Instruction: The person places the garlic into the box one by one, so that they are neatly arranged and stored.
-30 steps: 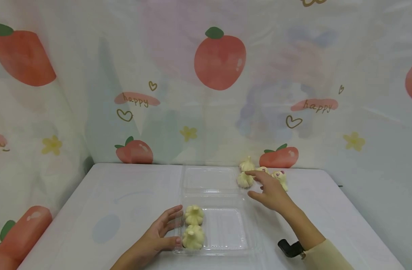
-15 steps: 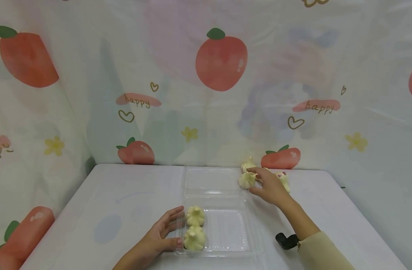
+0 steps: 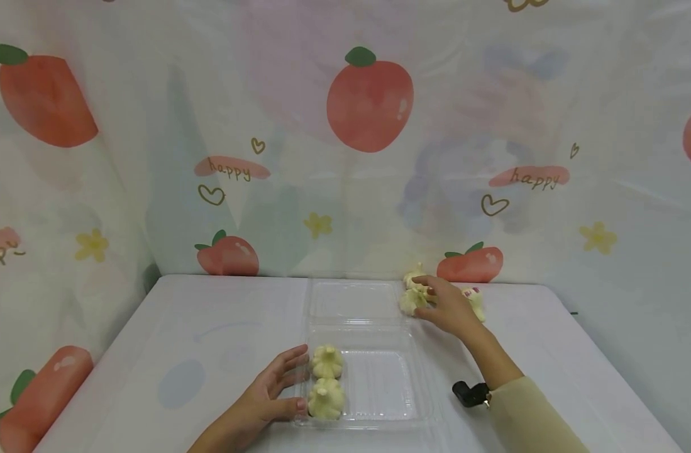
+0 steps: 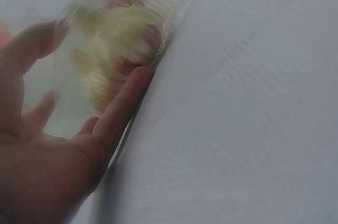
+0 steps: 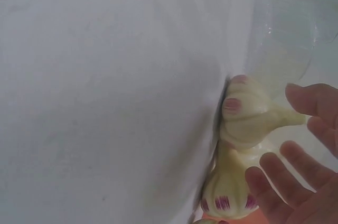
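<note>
My left hand rests against the left wall of an open clear plastic box, fingers extended. Two garlic bulbs stand inside along that wall, a rear one and a front one. Through the clear wall in the left wrist view, garlic with purple marks shows. At the back right, my right hand reaches over a garlic bulb, thumb and fingers apart around it. In the right wrist view the thumb is close to the stem of one bulb, and another bulb lies beside it.
The box's lid lies folded back toward the wall. Behind the reached-for bulb is another bulb, and more garlic is partly hidden behind the right hand. A black device sticks out by the right sleeve.
My right hand has shifted slightly left and closer to the nearer loose bulb, its thumb coming up to it. The left hand and the two bulbs in the box stay put.
</note>
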Motion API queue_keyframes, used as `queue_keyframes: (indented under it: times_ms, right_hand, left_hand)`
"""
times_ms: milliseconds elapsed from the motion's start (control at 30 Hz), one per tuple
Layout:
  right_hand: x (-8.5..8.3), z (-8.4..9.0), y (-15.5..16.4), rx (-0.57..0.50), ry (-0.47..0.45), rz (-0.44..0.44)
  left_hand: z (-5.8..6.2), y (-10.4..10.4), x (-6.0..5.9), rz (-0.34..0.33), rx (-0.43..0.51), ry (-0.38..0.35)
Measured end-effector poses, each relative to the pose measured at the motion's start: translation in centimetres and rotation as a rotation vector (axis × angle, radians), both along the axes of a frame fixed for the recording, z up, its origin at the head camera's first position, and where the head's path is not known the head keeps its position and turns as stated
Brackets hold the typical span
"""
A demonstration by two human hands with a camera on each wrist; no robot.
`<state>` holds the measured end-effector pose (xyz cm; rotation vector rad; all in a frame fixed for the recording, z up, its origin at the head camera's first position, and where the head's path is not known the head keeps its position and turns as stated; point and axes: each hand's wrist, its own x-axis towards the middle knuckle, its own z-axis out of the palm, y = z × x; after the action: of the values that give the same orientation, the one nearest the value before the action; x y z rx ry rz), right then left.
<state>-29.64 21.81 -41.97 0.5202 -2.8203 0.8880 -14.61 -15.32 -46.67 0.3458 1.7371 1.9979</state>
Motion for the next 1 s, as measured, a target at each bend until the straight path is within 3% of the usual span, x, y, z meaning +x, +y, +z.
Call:
queue_keyframes:
  times_ms: [267, 1000]
  right_hand:
    - [-0.7, -0.7, -0.5, -0.029, -0.054, -0.014]
    - [-1.1, -2.4, -0.6, -0.003, -0.047, -0.079]
  left_hand:
    - [0.1, 0.0, -0.1, 0.004, 0.000, -0.001]
    - [-0.2, -0.1, -0.1, 0.000, -0.007, 0.002]
